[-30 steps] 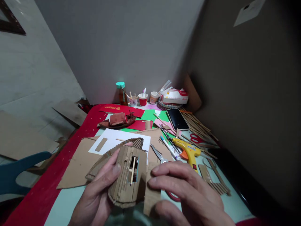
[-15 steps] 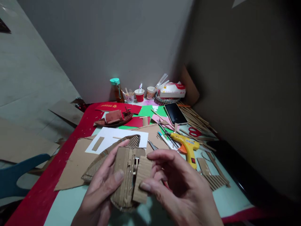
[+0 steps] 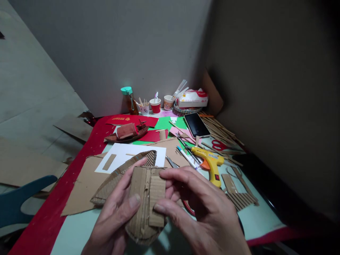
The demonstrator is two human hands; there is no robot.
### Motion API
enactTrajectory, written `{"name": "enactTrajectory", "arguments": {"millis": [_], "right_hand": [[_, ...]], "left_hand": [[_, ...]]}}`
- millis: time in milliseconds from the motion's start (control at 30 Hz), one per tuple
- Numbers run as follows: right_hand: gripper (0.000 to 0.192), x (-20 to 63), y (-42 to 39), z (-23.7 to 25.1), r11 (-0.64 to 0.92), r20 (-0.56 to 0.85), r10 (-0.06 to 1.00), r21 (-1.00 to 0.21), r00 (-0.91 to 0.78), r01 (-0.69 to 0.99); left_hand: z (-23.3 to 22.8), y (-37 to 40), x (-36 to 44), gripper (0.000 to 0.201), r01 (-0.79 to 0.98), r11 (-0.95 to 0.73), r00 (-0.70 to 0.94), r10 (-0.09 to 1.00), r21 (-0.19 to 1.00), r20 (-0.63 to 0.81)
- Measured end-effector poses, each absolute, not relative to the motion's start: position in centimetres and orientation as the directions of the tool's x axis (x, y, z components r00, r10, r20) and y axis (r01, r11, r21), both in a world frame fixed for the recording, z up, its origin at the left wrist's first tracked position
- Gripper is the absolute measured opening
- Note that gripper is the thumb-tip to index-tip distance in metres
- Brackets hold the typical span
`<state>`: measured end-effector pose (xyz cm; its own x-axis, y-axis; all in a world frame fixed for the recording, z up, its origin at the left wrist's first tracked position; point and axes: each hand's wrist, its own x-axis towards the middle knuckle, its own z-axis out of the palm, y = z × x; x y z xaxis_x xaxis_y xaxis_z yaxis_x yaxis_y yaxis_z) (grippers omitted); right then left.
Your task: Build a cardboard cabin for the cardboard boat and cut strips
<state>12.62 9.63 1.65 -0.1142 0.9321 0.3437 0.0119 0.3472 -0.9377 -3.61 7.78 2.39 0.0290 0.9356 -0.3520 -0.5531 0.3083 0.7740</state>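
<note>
From where I stand, the left hand (image 3: 117,212) has the cardboard body (image 3: 136,212) gripped along its left side, thumb laid on the face. It holds the piece up over the near part of the table (image 3: 75,235). The right hand (image 3: 202,209) pinches a cardboard strip (image 3: 157,198), thumb near its lower half and a fingertip at its top end; the strip lies lengthwise over the right part of the body's face.

Just beyond the left hand sits a cardboard hull (image 3: 114,186), partly hidden by the fingers and overlapping the white paper (image 3: 142,150). Farther back rests a reddish-brown model boat (image 3: 127,132). Past the right hand lie a yellow glue gun (image 3: 214,164) and, beyond it, a phone (image 3: 196,125). A bottle (image 3: 129,101) and a red cup (image 3: 155,106) stand by the wall.
</note>
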Motion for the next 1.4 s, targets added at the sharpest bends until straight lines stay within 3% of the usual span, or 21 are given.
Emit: {"name": "enactTrajectory", "arguments": {"millis": [433,667,933,1400], "right_hand": [[0.024,12.9,9.4,1.5,0.441,0.425,0.896,-0.884,-0.127,0.156],[0.023,12.9,9.3,1.7,0.455,0.446,0.89,-0.875,-0.09,0.163],[0.024,12.7,9.0,1.6,0.476,0.477,0.878,-0.863,-0.041,0.171],[0.027,13.3,9.1,1.2,0.542,0.536,0.837,-0.781,-0.114,0.311]], "left_hand": [[2.2,7.5,-3.2,0.062,-0.53,0.32,-0.033,0.918,0.785,-0.396],[2.2,7.5,-3.4,0.064,-0.517,0.358,0.044,0.918,0.777,-0.394],[2.5,7.6,-3.2,0.068,-0.439,0.383,0.006,0.906,0.813,-0.423],[2.3,7.7,-2.6,0.069,-0.399,0.299,-0.076,0.931,0.867,-0.356]]}}
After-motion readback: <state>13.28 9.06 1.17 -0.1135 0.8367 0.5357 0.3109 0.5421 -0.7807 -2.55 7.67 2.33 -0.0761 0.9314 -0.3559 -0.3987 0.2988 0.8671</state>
